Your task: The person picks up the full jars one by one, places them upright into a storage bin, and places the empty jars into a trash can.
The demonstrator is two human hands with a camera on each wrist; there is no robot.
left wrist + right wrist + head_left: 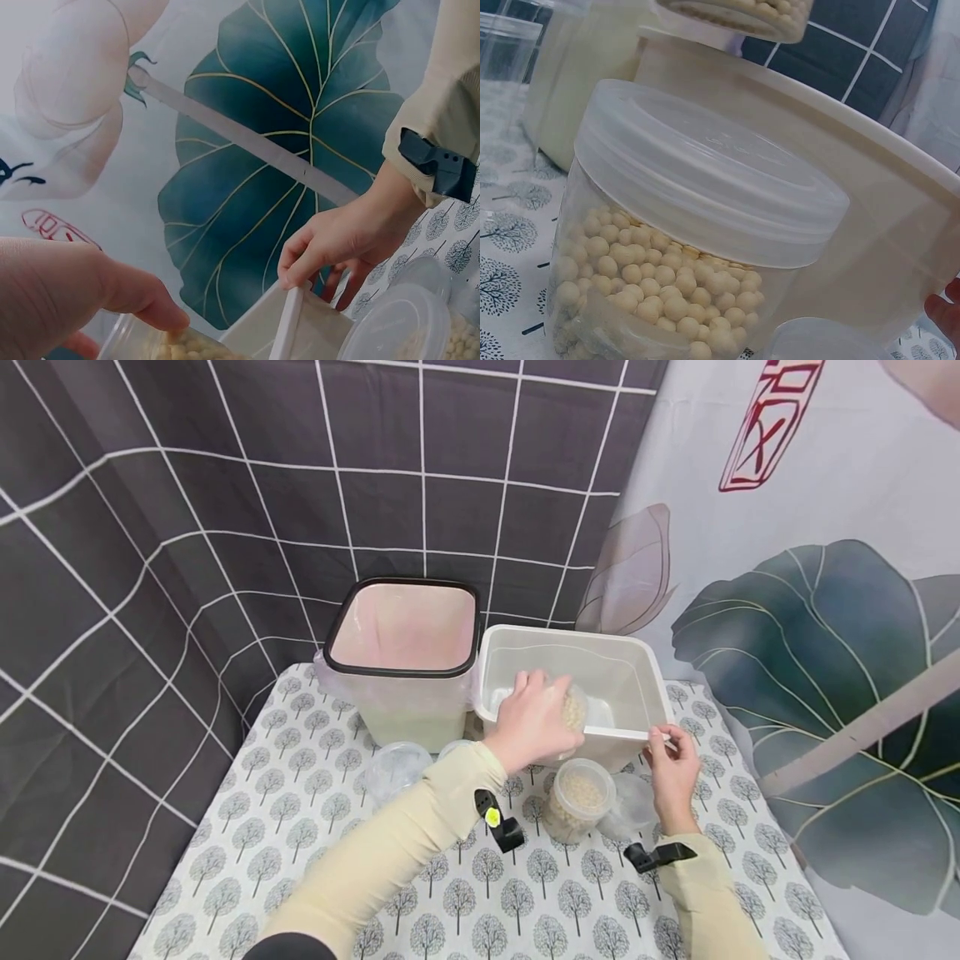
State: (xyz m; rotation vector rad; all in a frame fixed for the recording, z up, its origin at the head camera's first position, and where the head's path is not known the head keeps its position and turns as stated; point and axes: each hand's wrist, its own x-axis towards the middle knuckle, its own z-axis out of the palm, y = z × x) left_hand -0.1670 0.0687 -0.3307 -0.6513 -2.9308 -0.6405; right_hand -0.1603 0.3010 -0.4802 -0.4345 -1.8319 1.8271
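Note:
My left hand (532, 718) grips a clear plastic jar of soybeans (574, 710) at the front rim of a white plastic bin (592, 643). In the left wrist view the thumb presses on the jar's side, with beans (196, 346) showing below it. In the right wrist view the jar's lower end (742, 16) hangs above the bin's edge. My right hand (675, 768) pinches the bin's rim at its front right corner. A second jar of soybeans (579, 800), with a translucent lid (712, 161) on it, stands upright in front of the bin.
A pink-lined trash can (408, 714) with a black rim stands left of the white bin. Clear plastic containers (397, 770) sit in front of it. Another clear plastic piece (632, 806) lies beside the lidded jar. The tree-print tablecloth (517, 902) covers the table; curtains hang behind.

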